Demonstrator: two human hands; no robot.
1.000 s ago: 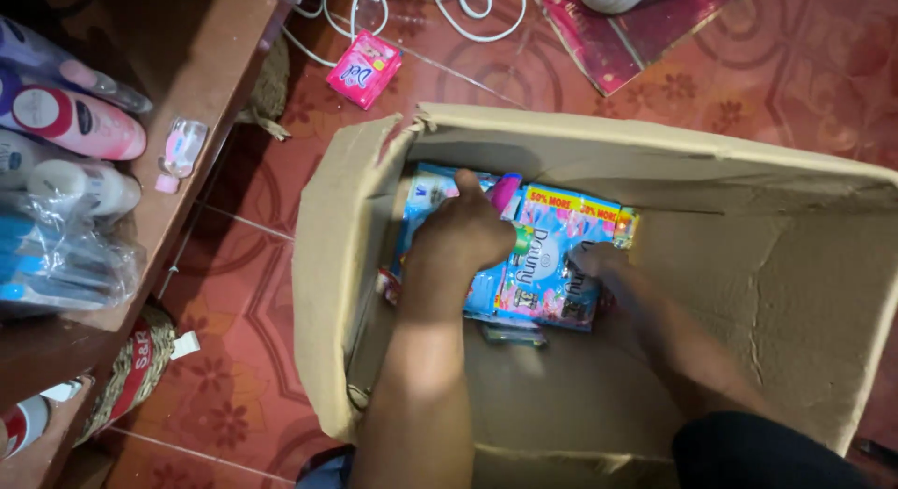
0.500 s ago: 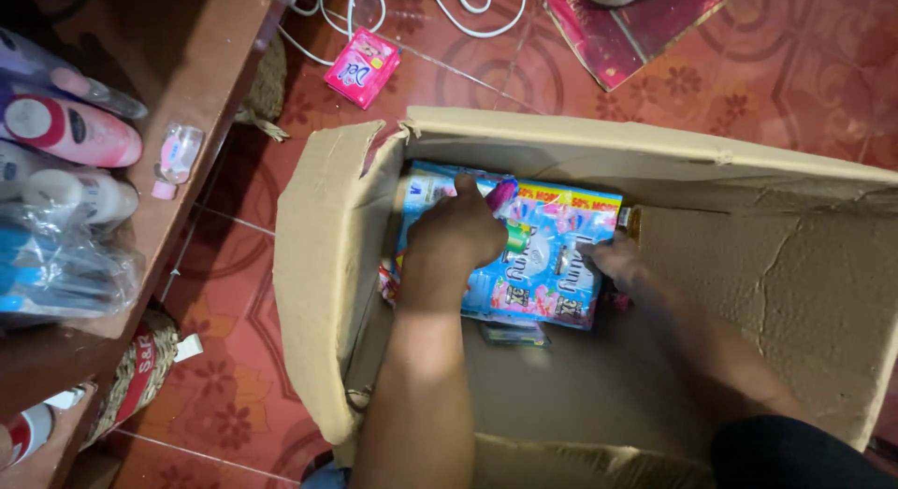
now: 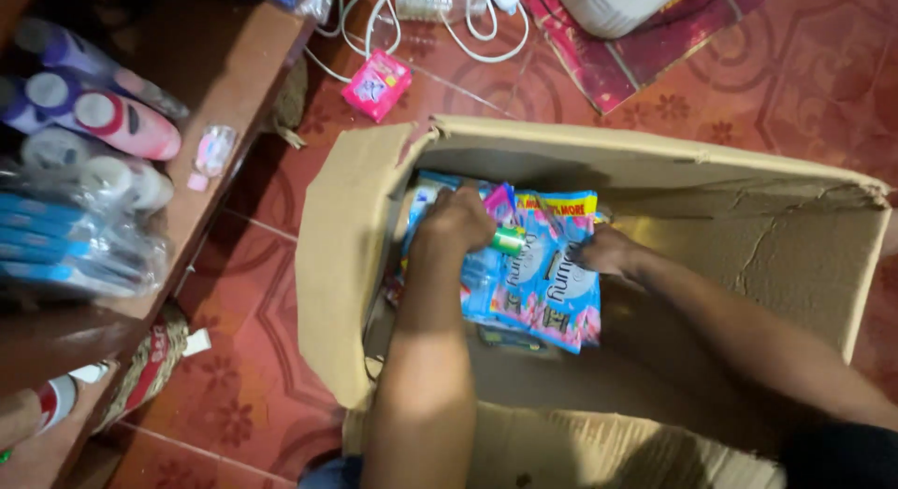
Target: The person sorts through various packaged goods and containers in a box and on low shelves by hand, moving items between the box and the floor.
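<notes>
An open cardboard box (image 3: 355,265) sits on a red patterned tile floor (image 3: 234,395), beside a wooden shelf (image 3: 234,87) of bottles. Inside it lie blue-and-pink sachet packs (image 3: 547,274). The left hand (image 3: 458,222) closes its grip on their top edge; the right hand (image 3: 608,251) presses their right side. Since a second ago, the packs have tilted slightly.

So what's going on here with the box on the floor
A person is reaching with both hands into an open cardboard box on a red patterned tile floor. The left hand rests on top of a stack of blue and pink sachet packs inside the box, and the right hand grips their right edge. A small pink packet lies on the floor beyond the box, and a wooden shelf with bottles stands to the left.
</notes>
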